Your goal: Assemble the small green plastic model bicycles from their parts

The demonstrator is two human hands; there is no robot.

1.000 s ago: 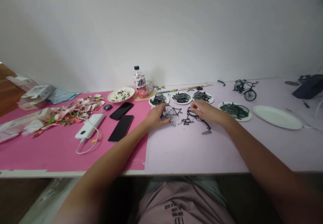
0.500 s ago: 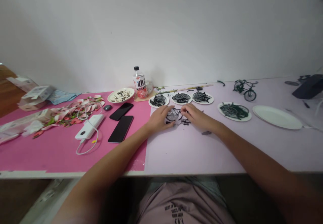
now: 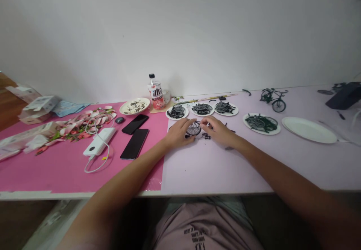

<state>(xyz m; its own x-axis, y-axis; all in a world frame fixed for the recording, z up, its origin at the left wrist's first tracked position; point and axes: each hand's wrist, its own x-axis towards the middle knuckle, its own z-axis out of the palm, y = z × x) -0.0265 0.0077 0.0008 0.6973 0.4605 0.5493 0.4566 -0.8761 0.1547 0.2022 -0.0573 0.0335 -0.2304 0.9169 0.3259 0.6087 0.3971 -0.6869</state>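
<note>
My left hand [image 3: 180,134] is curled around a small black spoked bicycle wheel [image 3: 193,128], with the thumb below it and the fingers above. At the wheel's upper right edge my right hand [image 3: 216,131] has its fingertips pinched together. What those fingertips hold, if anything, is too small to make out. Small black bicycle parts [image 3: 207,136] lie on the pale lilac table surface [image 3: 214,171] between the hands, partly hidden by the right one.
Behind the hands, black parts fill three small plates, including a middle plate [image 3: 193,111]. A finished miniature bicycle [image 3: 273,99] stands at the back right, behind a plate of green-black parts [image 3: 278,131]. Two phones [image 3: 134,144], a power bank [image 3: 99,141], petals [image 3: 93,120] and a bottle [image 3: 156,94] occupy the left.
My right fingertips have shifted slightly left, closer to the wheel's upper edge. The left hand keeps its grip on the wheel, and the view has moved very little.
</note>
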